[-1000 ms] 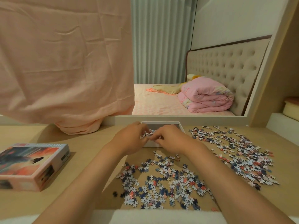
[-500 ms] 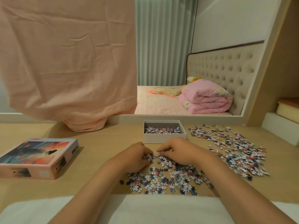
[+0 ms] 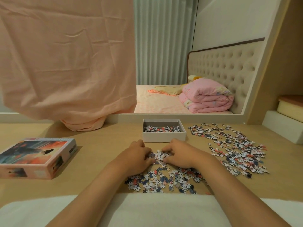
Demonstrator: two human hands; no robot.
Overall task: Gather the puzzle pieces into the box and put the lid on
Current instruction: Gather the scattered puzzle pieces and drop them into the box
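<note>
A white open box (image 3: 164, 137) stands at the back of the desk with a layer of puzzle pieces inside. Just in front of it my left hand (image 3: 136, 157) and my right hand (image 3: 179, 154) face each other with curled fingers, cupping a small heap of pieces (image 3: 159, 156) between them. More loose pieces (image 3: 164, 181) lie spread under my wrists. A larger scatter of pieces (image 3: 234, 149) covers the desk to the right. The printed lid (image 3: 36, 157) lies picture side up at the far left.
A pink cloth (image 3: 68, 63) hangs down to the desk at the back left. A mirror frame (image 3: 180, 115) runs along the back edge. A white block (image 3: 282, 130) sits at the right. A pale cushion (image 3: 155, 210) lies along the near edge.
Both hands came back from over the box to the pile in front of it, then closed in together around a small heap of pieces.
</note>
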